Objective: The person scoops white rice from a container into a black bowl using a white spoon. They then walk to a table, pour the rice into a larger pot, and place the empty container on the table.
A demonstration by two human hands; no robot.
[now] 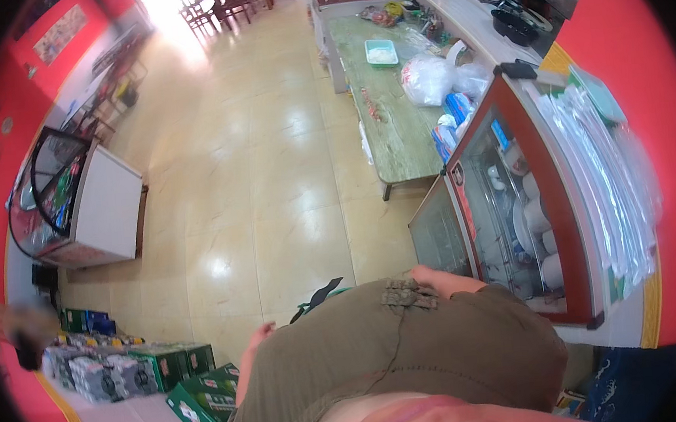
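Beside my olive-brown shirt (337, 348), my left hand (261, 335) shows only partly, low and close to the body. A dark and green object (319, 300) pokes out past the shirt's lower edge, a little to its right; I cannot tell what it is or whether a hand touches it. On the other side, my right hand (425, 275) is mostly covered by the shirt. Nearest to it is a glass-doored cabinet (509, 197) with a red-brown frame, which holds white crockery. The fingers of both hands are too hidden to show any grip.
A green-topped table (398, 141) carries a plastic tub (381, 53), white plastic bags (429, 79) and blue packets (458, 106). At left stand a display case (108, 199) and stacked drink packs (112, 374). Tiled floor (240, 177) runs towards wooden chairs (232, 5).
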